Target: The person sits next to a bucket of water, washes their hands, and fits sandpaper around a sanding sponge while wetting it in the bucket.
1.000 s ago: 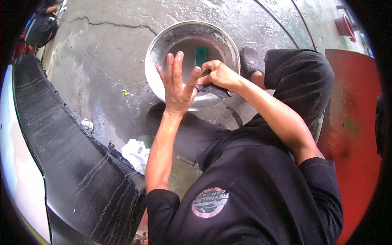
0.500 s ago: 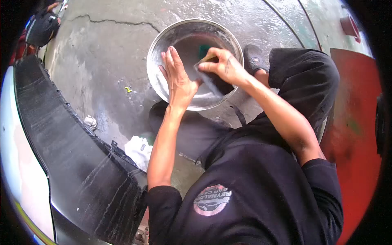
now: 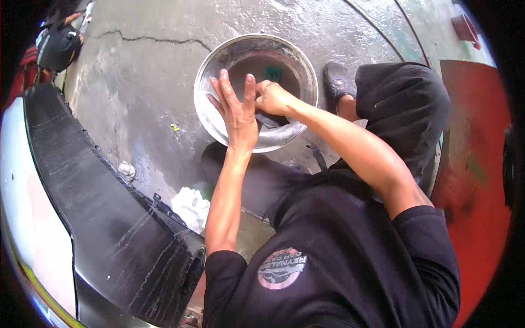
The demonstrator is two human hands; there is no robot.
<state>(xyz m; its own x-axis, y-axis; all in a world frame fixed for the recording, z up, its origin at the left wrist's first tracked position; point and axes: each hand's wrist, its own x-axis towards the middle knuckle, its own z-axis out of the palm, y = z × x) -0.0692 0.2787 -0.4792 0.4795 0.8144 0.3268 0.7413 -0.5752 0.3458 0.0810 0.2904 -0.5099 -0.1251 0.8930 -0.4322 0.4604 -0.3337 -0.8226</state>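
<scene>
A round metal basin (image 3: 202, 90) with dark water stands on the wet floor, in front of my knees. My left hand (image 3: 235, 112) is held upright over its near left part, fingers spread, with nothing in it. Close beside it, my right hand (image 3: 275, 100) is closed on a dark sheet of sandpaper (image 3: 272, 121), low inside the basin. The hand hides part of the sheet. A small green piece (image 3: 273, 74) lies in the basin beyond my right hand.
A long black car bumper (image 3: 104, 186) runs along my left. To the right is a red panel (image 3: 470, 164). A white cloth (image 3: 190, 209) lies by my left forearm. Hoses (image 3: 377, 33) and a reddish bucket (image 3: 465, 27) are far right. Another person (image 3: 59, 46) is at upper left.
My right hand has moved left and down into the basin with the sandpaper. My left hand has shifted slightly right and its fingers have spread wider.
</scene>
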